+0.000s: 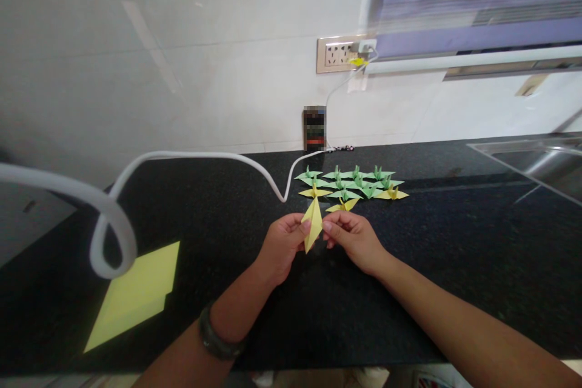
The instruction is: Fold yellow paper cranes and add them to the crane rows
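Note:
My left hand [282, 244] and my right hand [352, 236] meet over the black counter [454, 254]. Both pinch a folded yellow paper piece [313, 222], a narrow kite shape standing upright between the fingertips. Just beyond the hands lie several finished paper cranes [352, 185], green and yellow, set in rows on the counter. My left wrist wears a dark band.
Yellow paper sheets [136, 294] lie at the near left. A white cable [195, 160] loops across the counter to a phone [314, 128] leaning on the wall below a socket [339, 54]. A steel sink [531, 160] sits at the far right.

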